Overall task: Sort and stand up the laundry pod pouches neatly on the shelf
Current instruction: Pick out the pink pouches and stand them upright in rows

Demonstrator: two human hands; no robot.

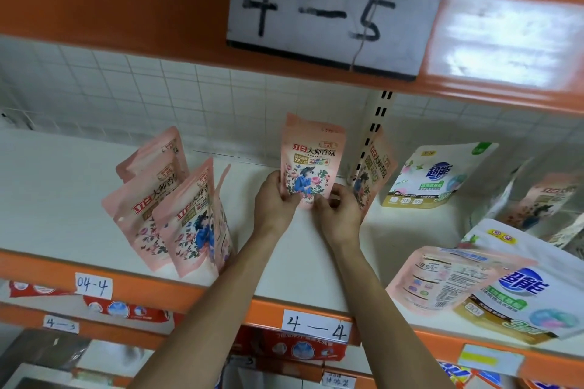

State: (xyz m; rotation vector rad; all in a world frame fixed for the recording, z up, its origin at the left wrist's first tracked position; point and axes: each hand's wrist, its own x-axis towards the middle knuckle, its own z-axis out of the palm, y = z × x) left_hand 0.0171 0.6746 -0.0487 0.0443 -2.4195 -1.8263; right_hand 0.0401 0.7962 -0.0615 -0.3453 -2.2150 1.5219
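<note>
A pink pouch (309,161) stands upright near the middle back of the white shelf (63,193). My left hand (275,199) grips its lower left edge and my right hand (338,208) pinches its lower right corner. Three more pink pouches (170,208) stand leaning together at the left. Another pink pouch (373,174) leans against the upright post. A white-and-gold pouch (436,177) stands to the right. At the front right a pink pouch (442,281) lies back side up beside a flat white-and-gold pouch (524,297).
The orange upper shelf beam (126,9) with the "4-5" label hangs low overhead. The slotted post (373,136) splits the shelf. A blurred pink pouch (543,199) sits at far right. The orange front rail (221,297) carries a "4-4" label, with red packs on shelves below.
</note>
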